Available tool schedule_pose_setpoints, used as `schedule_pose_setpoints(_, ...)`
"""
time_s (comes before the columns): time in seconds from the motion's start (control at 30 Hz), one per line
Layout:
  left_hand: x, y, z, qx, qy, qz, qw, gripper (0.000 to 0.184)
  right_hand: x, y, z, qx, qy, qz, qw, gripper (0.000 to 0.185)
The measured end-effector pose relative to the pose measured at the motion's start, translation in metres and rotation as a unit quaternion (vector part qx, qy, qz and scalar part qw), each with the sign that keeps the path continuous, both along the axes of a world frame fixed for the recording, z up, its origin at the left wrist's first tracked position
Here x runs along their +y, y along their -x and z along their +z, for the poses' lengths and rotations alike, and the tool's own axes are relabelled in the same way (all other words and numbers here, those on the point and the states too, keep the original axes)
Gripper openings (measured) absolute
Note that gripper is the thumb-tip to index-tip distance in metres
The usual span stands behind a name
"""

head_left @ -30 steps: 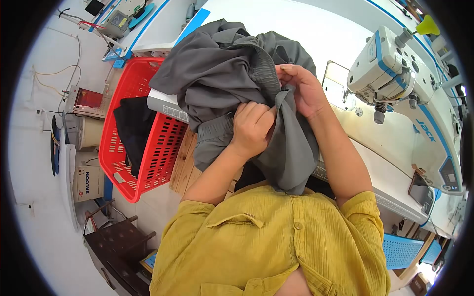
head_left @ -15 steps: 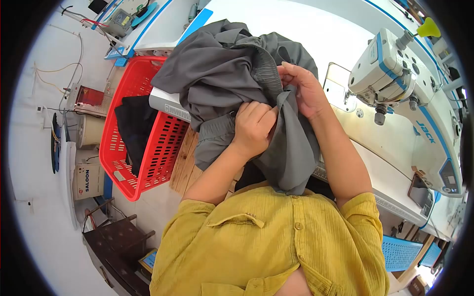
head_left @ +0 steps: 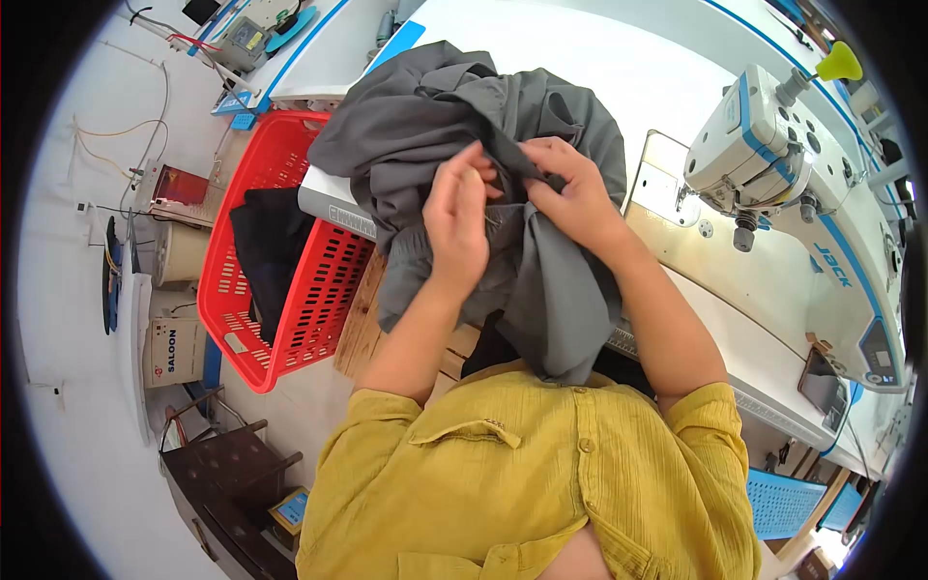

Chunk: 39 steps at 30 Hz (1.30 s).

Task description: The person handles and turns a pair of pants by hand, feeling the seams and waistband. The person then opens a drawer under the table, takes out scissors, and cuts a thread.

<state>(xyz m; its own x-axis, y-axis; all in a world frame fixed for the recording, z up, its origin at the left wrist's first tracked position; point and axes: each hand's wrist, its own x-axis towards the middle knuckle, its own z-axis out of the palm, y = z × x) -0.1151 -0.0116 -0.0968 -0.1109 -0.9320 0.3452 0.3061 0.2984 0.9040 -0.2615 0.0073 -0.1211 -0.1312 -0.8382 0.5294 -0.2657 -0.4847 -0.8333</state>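
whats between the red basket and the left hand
In the head view, the corner of the white table and then part of the gray cloth lie between the red basket and the left hand.

Grey garment [head_left: 416, 126] partly behind hands [head_left: 458, 224]

Pretty clearly a garment sewing workshop. There's a Jack-branded industrial sewing machine [head_left: 839, 237] on a white worktable [head_left: 619, 58] with ruler markings [head_left: 764, 401] along the edge, a gray elasticated garment [head_left: 416, 126] heaped on top, plus a red plastic basket [head_left: 272, 338] of black cloth [head_left: 271, 251] right by the table's end.
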Motion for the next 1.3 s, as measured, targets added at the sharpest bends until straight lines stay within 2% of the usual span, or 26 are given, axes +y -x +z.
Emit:
schedule_pose_setpoints(0.03, -0.005, -0.003, 0.005, -0.001, 0.001, 0.002, 1.000, 0.020, 0.000, -0.001, 0.002, -0.001, 0.001, 0.002, 1.000, 0.029)
schedule_pose_setpoints(0.1, -0.019, -0.016, 0.018, -0.083, -0.049, -0.069, 0.993, 0.025, 0.004, -0.003, 0.009, 0.177, 0.054, -0.050, 0.982, 0.035)
schedule_pose_setpoints(0.17, -0.033, -0.025, 0.026, -0.165, -0.100, -0.139, 0.971, 0.030, 0.010, -0.007, 0.013, 0.347, 0.103, -0.102, 0.927, 0.041)
schedule_pose_setpoints(0.37, -0.070, -0.020, 0.029, -0.171, -0.183, -0.129, 0.959, 0.026, 0.016, -0.021, 0.012, 0.267, -0.003, -0.126, 0.955, 0.049)
schedule_pose_setpoints(0.43, -0.070, -0.010, 0.029, 0.011, -0.216, -0.158, 0.963, 0.025, 0.016, -0.015, 0.019, 0.248, -0.126, -0.123, 0.953, 0.049)
schedule_pose_setpoints(0.5, -0.070, -0.003, 0.028, 0.195, -0.241, -0.178, 0.934, 0.024, 0.015, -0.013, 0.023, 0.227, -0.247, -0.114, 0.935, 0.050)
schedule_pose_setpoints(0.53, -0.071, -0.002, 0.028, 0.194, -0.239, -0.177, 0.935, 0.024, 0.014, -0.014, 0.021, 0.227, -0.246, -0.113, 0.936, 0.050)
schedule_pose_setpoints(0.67, -0.076, 0.003, 0.024, 0.234, -0.280, -0.248, 0.897, 0.020, 0.010, -0.020, -0.005, 0.321, -0.089, -0.228, 0.915, 0.042)
schedule_pose_setpoints(0.83, -0.076, 0.007, 0.036, 0.164, -0.266, -0.175, 0.934, 0.020, 0.005, -0.015, -0.008, 0.243, -0.024, -0.222, 0.944, 0.037)
schedule_pose_setpoints(1.0, -0.102, 0.002, 0.020, 0.160, -0.285, -0.090, 0.941, 0.020, 0.012, -0.023, 0.004, 0.163, -0.034, -0.181, 0.969, 0.036)
schedule_pose_setpoints(1.3, -0.123, 0.000, -0.003, 0.203, -0.307, -0.086, 0.926, 0.022, 0.016, -0.028, 0.008, 0.126, -0.108, -0.135, 0.977, 0.032)
